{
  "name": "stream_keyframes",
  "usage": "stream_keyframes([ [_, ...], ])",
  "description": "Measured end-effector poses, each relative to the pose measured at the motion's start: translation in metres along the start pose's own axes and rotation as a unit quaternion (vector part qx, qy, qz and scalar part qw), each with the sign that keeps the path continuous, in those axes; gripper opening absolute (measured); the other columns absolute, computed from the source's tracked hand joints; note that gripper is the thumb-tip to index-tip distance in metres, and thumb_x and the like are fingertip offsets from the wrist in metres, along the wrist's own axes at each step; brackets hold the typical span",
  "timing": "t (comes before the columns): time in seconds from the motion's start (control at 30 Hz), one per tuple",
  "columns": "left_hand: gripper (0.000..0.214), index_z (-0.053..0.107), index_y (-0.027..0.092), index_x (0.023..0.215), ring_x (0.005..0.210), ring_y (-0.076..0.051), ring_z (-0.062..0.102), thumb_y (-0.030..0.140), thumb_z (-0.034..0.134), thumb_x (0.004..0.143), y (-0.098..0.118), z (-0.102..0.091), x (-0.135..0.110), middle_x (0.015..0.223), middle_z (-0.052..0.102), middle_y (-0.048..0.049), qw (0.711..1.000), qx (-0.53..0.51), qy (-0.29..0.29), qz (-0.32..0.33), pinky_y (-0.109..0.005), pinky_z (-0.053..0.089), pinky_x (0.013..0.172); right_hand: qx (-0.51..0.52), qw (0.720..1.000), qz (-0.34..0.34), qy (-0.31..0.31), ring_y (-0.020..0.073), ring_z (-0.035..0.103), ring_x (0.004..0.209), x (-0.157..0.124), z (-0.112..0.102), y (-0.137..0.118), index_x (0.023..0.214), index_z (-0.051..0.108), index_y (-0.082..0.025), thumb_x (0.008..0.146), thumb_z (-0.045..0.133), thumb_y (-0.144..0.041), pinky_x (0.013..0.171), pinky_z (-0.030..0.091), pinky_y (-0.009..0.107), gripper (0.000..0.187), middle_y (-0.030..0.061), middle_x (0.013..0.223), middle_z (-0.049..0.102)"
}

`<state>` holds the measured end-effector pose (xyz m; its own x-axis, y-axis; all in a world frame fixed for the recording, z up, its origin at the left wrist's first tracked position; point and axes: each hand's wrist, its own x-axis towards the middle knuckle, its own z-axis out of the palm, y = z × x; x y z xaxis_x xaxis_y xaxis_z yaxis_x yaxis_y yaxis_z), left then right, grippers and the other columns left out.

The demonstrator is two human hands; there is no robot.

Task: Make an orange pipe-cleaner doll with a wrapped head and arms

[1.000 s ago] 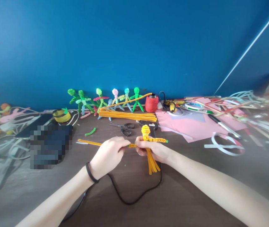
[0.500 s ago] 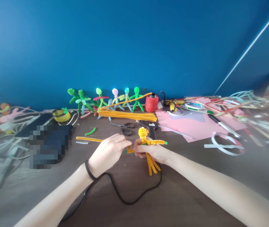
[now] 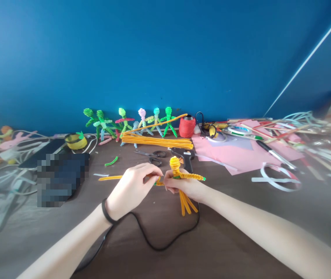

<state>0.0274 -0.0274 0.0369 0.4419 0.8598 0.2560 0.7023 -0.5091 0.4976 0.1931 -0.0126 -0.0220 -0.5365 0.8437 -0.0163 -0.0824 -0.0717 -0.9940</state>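
A yellow-orange pipe-cleaner figure (image 3: 175, 164) stands upright in my right hand (image 3: 187, 186), whose fingers close around its body. Its coiled head shows above the hand, one wrapped arm with a green tip points right, and several loose straight strands hang below. My left hand (image 3: 134, 188), a dark band at its wrist, pinches an orange pipe cleaner (image 3: 110, 178) beside the figure's other arm (image 3: 160, 182). One end of that strand sticks out to the left; the part between the fingers is hidden.
Scissors (image 3: 150, 156) and a black glue gun (image 3: 185, 155) lie beyond my hands, its cable (image 3: 165, 248) looping in front. Behind are a bundle of orange pipe cleaners (image 3: 156, 141), several finished figures (image 3: 168, 120), and a red roll (image 3: 187, 128). Pink paper (image 3: 220, 153) lies right, a dark pouch-like item (image 3: 75, 174) left.
My left hand has turned, its fingers curling toward the figure's arm. The strand's free end has dropped slightly and shifted right. My right hand keeps its hold.
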Motion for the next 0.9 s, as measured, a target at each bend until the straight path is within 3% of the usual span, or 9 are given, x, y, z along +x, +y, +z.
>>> stream_keyframes([
  [0.13, 0.016, 0.061, 0.022, 0.08, 0.066, -0.011, 0.057, 0.018, 0.046, 0.077, 0.003, 0.001, -0.003, 0.079, 0.065, 0.003, 0.999, -0.04, -0.001, -0.028, -0.021, 0.043, 0.062, 0.04, 0.999, -0.001, 0.029, 0.0059, 0.038, 0.046, 0.001, 0.0, 0.004, 0.055, 0.049, -0.015, 0.072, 0.054, -0.022, 0.047, 0.025, 0.022, 0.019, -0.0041, 0.049, 0.044],
  [0.3, 0.014, 0.058, 0.021, 0.081, 0.074, -0.012, 0.059, 0.017, 0.046, 0.076, 0.006, 0.005, -0.006, 0.08, 0.065, 0.0021, 0.988, -0.134, 0.001, -0.071, -0.022, 0.045, 0.07, 0.13, 0.991, -0.017, 0.038, 0.0047, 0.035, 0.044, 0.003, 0.0, 0.008, 0.057, 0.05, -0.014, 0.073, 0.055, -0.025, 0.044, 0.02, 0.021, 0.02, -0.0051, 0.046, 0.04],
  [0.43, 0.009, 0.05, 0.02, 0.082, 0.073, -0.012, 0.061, 0.016, 0.048, 0.074, 0.005, 0.012, -0.006, 0.079, 0.059, 0.0017, 0.964, -0.24, 0.013, -0.118, -0.024, 0.047, 0.068, 0.198, 0.979, -0.016, 0.05, 0.0041, 0.038, 0.045, 0.005, -0.001, 0.01, 0.06, 0.05, -0.013, 0.07, 0.059, -0.027, 0.043, 0.018, 0.02, 0.019, -0.0035, 0.052, 0.045],
  [0.63, 0.025, 0.036, 0.021, 0.078, 0.062, -0.01, 0.062, 0.016, 0.058, 0.067, -0.005, 0.022, -0.004, 0.081, 0.048, 0.0059, 0.916, -0.356, 0.035, -0.18, -0.021, 0.045, 0.055, 0.25, 0.967, 0.005, 0.055, 0.0035, 0.038, 0.046, 0.005, -0.002, 0.006, 0.062, 0.05, -0.014, 0.068, 0.062, -0.027, 0.042, 0.02, 0.018, 0.018, -0.0027, 0.055, 0.051],
  [0.73, 0.026, 0.036, 0.021, 0.077, 0.061, -0.01, 0.062, 0.019, 0.06, 0.067, -0.011, 0.024, -0.003, 0.077, 0.049, 0.0065, 0.918, -0.347, 0.024, -0.189, -0.022, 0.044, 0.056, 0.265, 0.963, 0.01, 0.045, 0.0028, 0.037, 0.045, 0.004, -0.004, 0.004, 0.062, 0.049, -0.014, 0.069, 0.062, -0.026, 0.042, 0.021, 0.018, 0.019, -0.0036, 0.055, 0.051],
  [0.9, 0.021, 0.042, 0.017, 0.076, 0.059, -0.012, 0.061, 0.026, 0.06, 0.068, -0.012, 0.02, 0.001, 0.07, 0.056, 0.0031, 0.916, -0.342, -0.053, -0.202, -0.025, 0.046, 0.057, 0.269, 0.963, 0.027, 0.007, 0.004, 0.039, 0.047, 0.002, -0.006, 0.004, 0.064, 0.049, -0.015, 0.071, 0.06, -0.025, 0.044, 0.024, 0.018, 0.017, -0.0039, 0.055, 0.05],
])
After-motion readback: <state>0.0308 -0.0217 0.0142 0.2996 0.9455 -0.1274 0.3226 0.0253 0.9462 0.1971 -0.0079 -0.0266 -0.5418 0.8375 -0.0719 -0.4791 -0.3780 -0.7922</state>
